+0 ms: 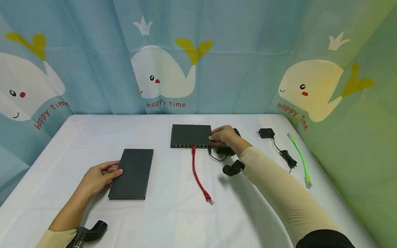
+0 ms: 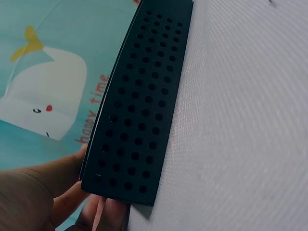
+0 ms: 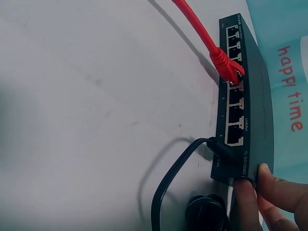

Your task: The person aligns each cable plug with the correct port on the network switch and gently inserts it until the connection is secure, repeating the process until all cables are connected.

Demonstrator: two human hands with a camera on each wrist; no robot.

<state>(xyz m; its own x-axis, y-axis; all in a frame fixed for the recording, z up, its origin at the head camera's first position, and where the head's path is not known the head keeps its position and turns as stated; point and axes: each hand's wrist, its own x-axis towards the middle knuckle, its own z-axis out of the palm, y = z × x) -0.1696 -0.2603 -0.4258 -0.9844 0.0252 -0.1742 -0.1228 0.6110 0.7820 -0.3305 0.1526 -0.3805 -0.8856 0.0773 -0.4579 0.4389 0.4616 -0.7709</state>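
A black network switch [image 1: 191,135] lies flat near the far middle of the table, its row of ports facing me. A red network cable [image 3: 202,31] is plugged into one port, and its other end lies loose on the cloth. Beside the ports, a black power cord [image 3: 168,180] enters the switch. My right hand [image 1: 227,137] pinches the switch's right end between thumb and fingers. On the left, my left hand [image 1: 97,179] grips the left edge of a second black switch [image 1: 134,174], thumb on top and fingers below. Small round holes cover that switch's side [image 2: 139,101].
Behind my right hand lies a coiled black cord [image 1: 225,150], partly hidden. Farther right are a black power adapter [image 1: 266,133] with its bundled cord [image 1: 287,158] and a green network cable [image 1: 300,156]. A whale-print curtain [image 1: 235,55] hangs behind the white-covered table [image 1: 173,220].
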